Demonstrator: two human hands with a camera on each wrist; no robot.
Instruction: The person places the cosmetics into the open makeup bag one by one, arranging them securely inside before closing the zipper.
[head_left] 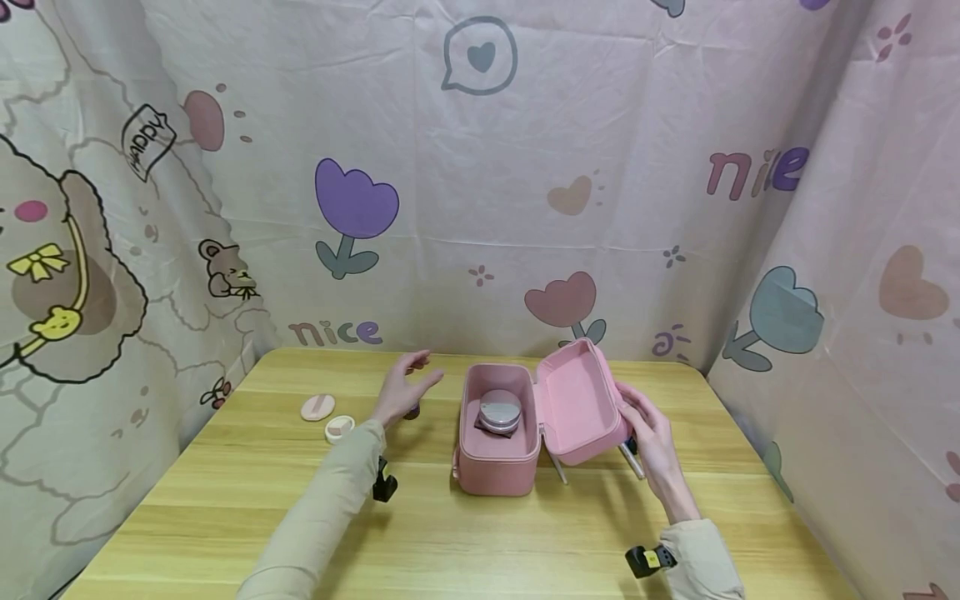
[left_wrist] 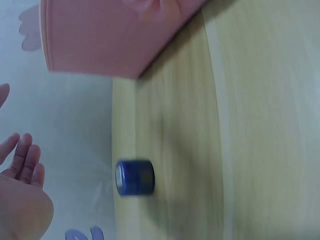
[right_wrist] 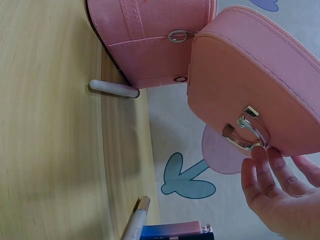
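A pink cosmetic case [head_left: 497, 475] stands on the table with its lid [head_left: 577, 404] swung open to the right. Inside lie round, compact-like containers [head_left: 499, 408], with a dark flat piece under them. My right hand [head_left: 651, 433] holds the lid at its outer edge, fingers beside the metal handle [right_wrist: 252, 132] in the right wrist view. To the left of the case my left hand [head_left: 405, 387] hovers with fingers spread and nothing in them. Below it a small dark blue jar [left_wrist: 135, 177] stands on the table, mostly hidden by the hand in the head view.
Two round powder puffs, one pink [head_left: 318, 407] and one white-rimmed [head_left: 340, 429], lie at the left. Right of the case are a whitish tube [right_wrist: 114, 88], a gold-capped tube [right_wrist: 137, 220] and a pink-and-blue stick [right_wrist: 172, 230]. A printed curtain [head_left: 465, 208] hangs behind the table.
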